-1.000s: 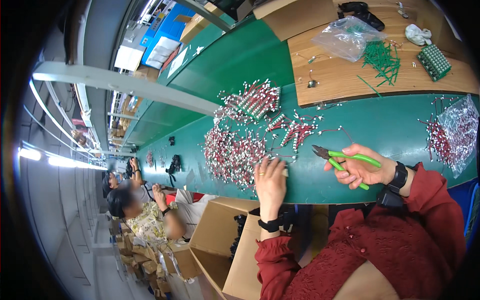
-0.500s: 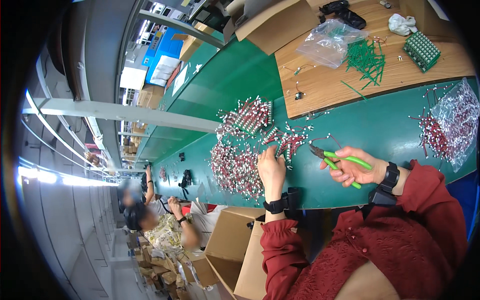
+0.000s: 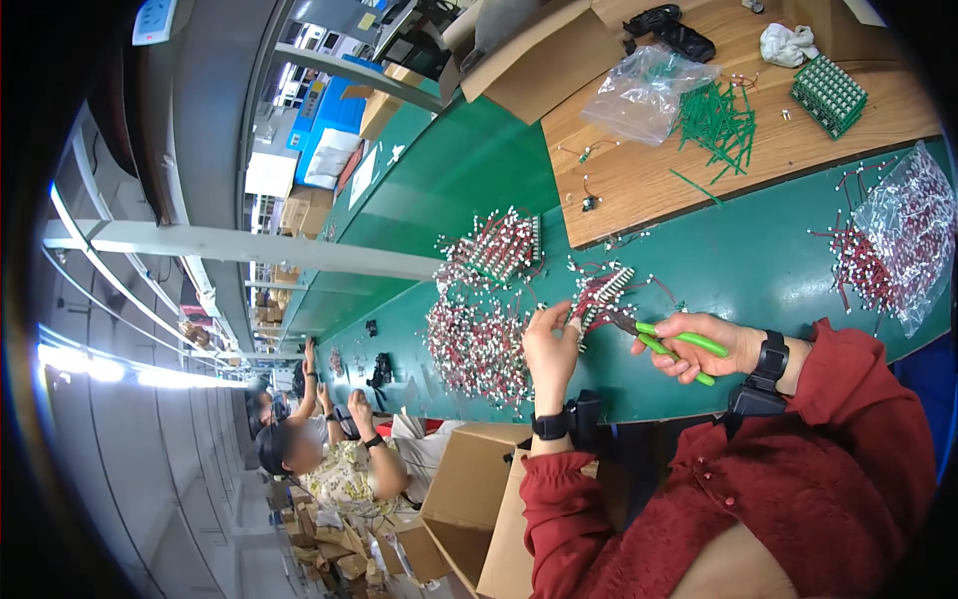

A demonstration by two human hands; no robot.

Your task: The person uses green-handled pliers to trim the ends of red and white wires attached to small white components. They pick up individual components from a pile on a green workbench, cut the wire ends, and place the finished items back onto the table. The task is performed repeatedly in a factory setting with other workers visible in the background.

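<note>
green worktop [image 3: 758, 260], near edge: left hand [image 3: 549, 349] fingers pinch a red-wired component strip [image 3: 599, 292]; right hand [image 3: 709, 344] grips green-handled cutters [image 3: 671, 341], tips pointing left at the strip's near end.

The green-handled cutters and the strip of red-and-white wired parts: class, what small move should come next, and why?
Probably close the green-handled cutters on the strip. The right hand points their tip at its near end, and the left hand pinches it above the green belt, so a snip looks ready.

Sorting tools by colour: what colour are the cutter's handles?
Bright green, on the cutter in the right hand; head view.
</note>
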